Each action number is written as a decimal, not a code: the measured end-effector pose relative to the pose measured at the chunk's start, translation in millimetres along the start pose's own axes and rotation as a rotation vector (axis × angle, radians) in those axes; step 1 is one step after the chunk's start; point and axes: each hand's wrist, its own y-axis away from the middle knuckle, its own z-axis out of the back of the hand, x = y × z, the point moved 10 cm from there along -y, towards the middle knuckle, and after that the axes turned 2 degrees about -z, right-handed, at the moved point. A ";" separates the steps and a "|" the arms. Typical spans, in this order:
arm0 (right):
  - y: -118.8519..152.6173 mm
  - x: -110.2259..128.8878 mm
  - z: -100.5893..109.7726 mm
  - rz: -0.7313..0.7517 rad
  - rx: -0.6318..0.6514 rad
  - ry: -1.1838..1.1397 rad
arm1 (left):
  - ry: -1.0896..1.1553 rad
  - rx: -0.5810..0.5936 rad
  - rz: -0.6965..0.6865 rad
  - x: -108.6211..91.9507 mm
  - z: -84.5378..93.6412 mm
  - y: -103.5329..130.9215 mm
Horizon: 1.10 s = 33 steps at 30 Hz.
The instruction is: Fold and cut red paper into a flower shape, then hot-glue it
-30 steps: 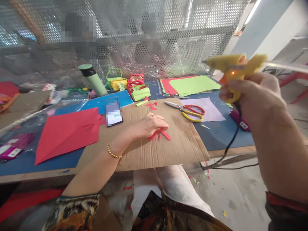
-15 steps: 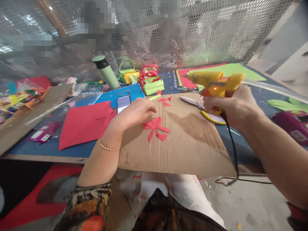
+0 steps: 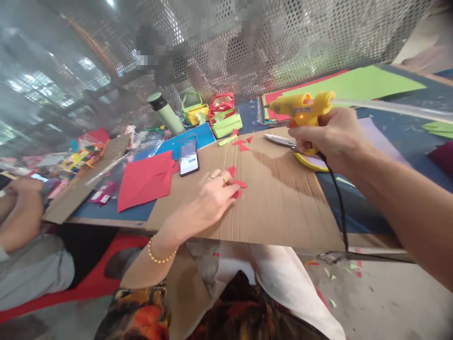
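Note:
My right hand point(image 3: 323, 134) is wrapped round the handle of a yellow hot glue gun point(image 3: 295, 105), raised over the cardboard with its nozzle pointing left and a small orange light lit. A black cord hangs from the handle. My left hand point(image 3: 215, 196), with rings and a gold bead bracelet, rests low on the cardboard point(image 3: 279, 212). Its bent fingers close on a red paper flower point(image 3: 231, 171), which they partly cover. Several small red paper scraps point(image 3: 244, 147) lie beyond it. Scissors point(image 3: 279, 140) with yellow handles lie below the glue gun.
A phone point(image 3: 189, 160) and a red paper sheet point(image 3: 146, 179) lie left of my hand. Small paper bags point(image 3: 226, 123) and a green flask point(image 3: 165, 113) stand behind. Green sheets point(image 3: 368, 82) are stacked back right. At far left another person's arm point(image 3: 24, 208) shows.
My left hand has come down and toward me, from above the red flower onto it. The glue gun stays in my right hand. The view has swung left, bringing another person's arm in.

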 end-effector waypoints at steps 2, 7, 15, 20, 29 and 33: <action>-2.7 -3.3 -0.5 0.003 0.017 0.004 | -0.135 0.039 -0.022 -18.1 -11.5 8.8; -4.4 -8.4 -2.7 -0.012 0.042 0.014 | -0.187 -0.007 0.041 -31.0 -14.3 43.6; -2.1 -7.1 -6.0 0.008 0.060 0.034 | -0.312 -0.053 0.296 55.8 -0.7 120.4; -2.7 -12.5 -6.9 0.002 0.075 0.036 | -0.299 -0.175 0.330 87.9 23.8 92.7; -9.7 -6.4 -0.9 0.002 0.054 0.028 | 0.013 0.124 -0.032 74.3 -33.5 6.6; -14.7 -10.3 -4.0 0.058 0.110 0.038 | -0.104 0.171 0.083 75.5 -34.5 20.8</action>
